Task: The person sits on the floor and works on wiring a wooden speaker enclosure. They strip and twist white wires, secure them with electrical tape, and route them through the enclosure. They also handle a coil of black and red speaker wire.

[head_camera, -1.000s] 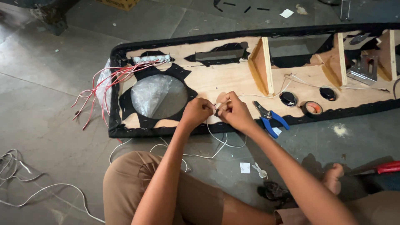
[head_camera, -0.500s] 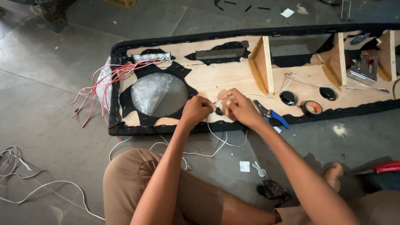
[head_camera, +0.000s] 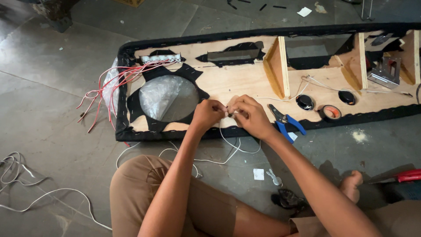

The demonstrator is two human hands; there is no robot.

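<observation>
My left hand and my right hand meet fingertip to fingertip over the front edge of a long wooden panel edged in black fabric. Both pinch the end of a thin white wire that loops down onto the floor toward my knees. What sits between the fingertips is too small to make out. Left of my hands the panel has a round opening covered with clear plastic film. A bundle of red wires hangs off the panel's left end.
Blue-handled pliers, a roll of tape and two black round parts lie on the panel right of my hands. Upright wooden dividers stand behind. Loose white cable lies on the concrete floor at left; a red tool at right.
My hands stay together on the wire and have shifted slightly, with the fingers working at its end. The view has drifted a little; the panel and tools have not moved.
</observation>
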